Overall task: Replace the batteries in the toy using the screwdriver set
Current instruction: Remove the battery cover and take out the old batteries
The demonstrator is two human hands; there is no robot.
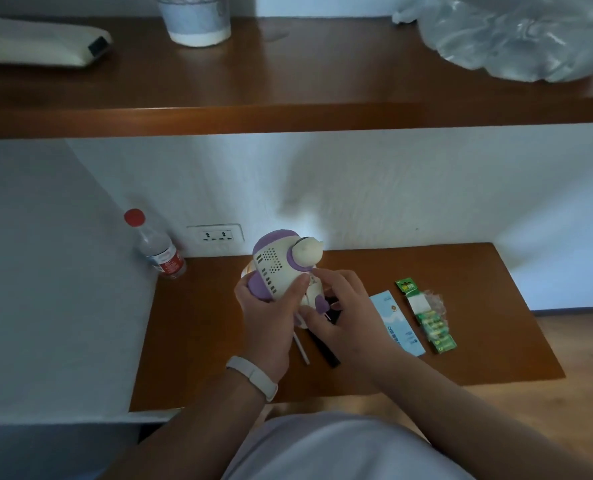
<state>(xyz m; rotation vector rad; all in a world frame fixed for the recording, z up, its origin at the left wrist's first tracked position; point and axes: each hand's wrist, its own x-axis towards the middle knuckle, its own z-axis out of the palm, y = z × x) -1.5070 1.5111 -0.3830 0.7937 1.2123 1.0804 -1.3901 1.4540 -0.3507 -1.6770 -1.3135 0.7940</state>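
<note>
The toy [277, 267], a cream and purple figure with rows of small vents on its body, is held up just above the worktop [198, 344], near its back edge at the middle. The left hand [265, 318] wraps around its lower body from 7 o'clock, with the thumb pressed flat on the cream shell. A pale wristband [253, 376] sits on that wrist. The right hand [345, 311] comes in from 4 o'clock, its fingers curled against the toy's right side and underside, and the forefinger tip touches just below the head. Whether it also pinches some small part, I cannot tell.

Under the hands, at 6 o'clock from the toy, a thin white rod [302, 349] and a black bar [327, 353] lie on the worktop side by side, both partly hidden. At 4 o'clock from the toy lies a blue and white card [400, 329], and just beside it on the right is a green pack of batteries [435, 329] with crumpled clear film at its edge.

At 9 o'clock from the toy a clear bottle with a red cap [158, 249] stands in the corner, and a wall socket [215, 234] is between the two. Overhead runs a wooden shelf [288, 98] carrying a pale pouch [35, 43] at 10 o'clock, a white cup [195, 20] at 12 and a clear plastic bag [517, 36] at 2.
</note>
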